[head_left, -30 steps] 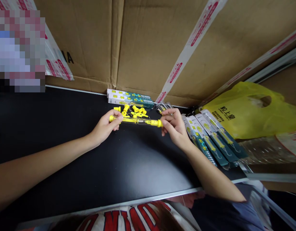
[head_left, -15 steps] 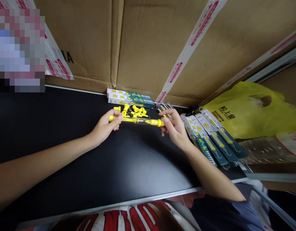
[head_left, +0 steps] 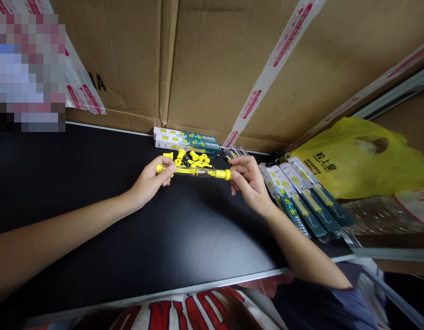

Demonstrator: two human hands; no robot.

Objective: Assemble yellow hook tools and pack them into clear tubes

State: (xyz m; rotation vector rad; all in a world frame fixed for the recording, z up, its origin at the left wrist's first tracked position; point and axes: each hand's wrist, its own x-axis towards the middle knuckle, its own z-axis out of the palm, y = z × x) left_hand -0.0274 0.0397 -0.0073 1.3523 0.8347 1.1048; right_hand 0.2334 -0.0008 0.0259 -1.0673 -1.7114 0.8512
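- The left hand point(head_left: 157, 174) was clamped on one end of the clear tube point(head_left: 189, 171), which spanned the space between both hands over the bench point(head_left: 184, 229).
- The right hand point(head_left: 249, 179) was at the yellow cap point(head_left: 227, 174) on the other end; whether it gripped or merely touched could not be told.
- An uneven pull there risked jerking the cap loose and spilling the contents.
- A slack left grip risked dropping the tube among the loose yellow parts point(head_left: 181, 154) just behind.
- A careless right forearm risked nudging the boxes point(head_left: 299, 201) beside it.
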